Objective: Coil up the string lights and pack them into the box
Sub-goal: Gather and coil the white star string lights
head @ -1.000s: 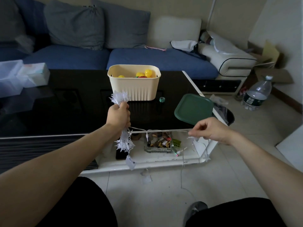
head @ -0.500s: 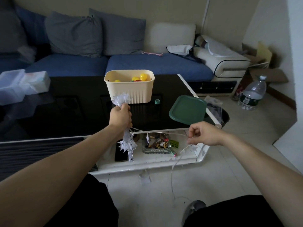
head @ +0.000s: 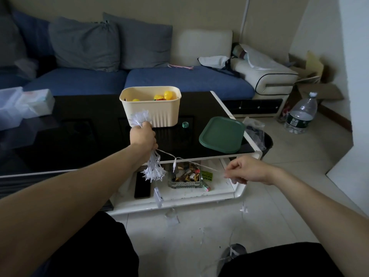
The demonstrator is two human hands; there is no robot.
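While our left hand (head: 142,136) stays out of nothing and simply clenches the gathered bundle of string lights (head: 152,166) just in front of the cream box (head: 154,112), star tips poke out above the fist and a thick tassel of them hangs below it. From there a thin clear wire runs away from the box toward our right hand (head: 246,169), whose fingers (head: 229,173) pinch it lightly; the loose tail drops to the floor further from the box, near our knee. We judge this thing feather-light and limp, with no stiffness to hold a loop by itself, so the coil lives only as long as the fist grips it. The wire looks slick and fine, likely to slide through a loose pinch, and the little plastic stars seem brittle and prone to snagging each other. Best hold, we reckon: bundle at its waist, wire between stars, never pulling on a star. The box on the dark desk (head: 79,136) sits open, yellow pieces inside, its green lid (head: 221,134) lying beside it. As for writing, a small green label under the desk edge carries print, but we cannot read it, and the bottle's label is too small
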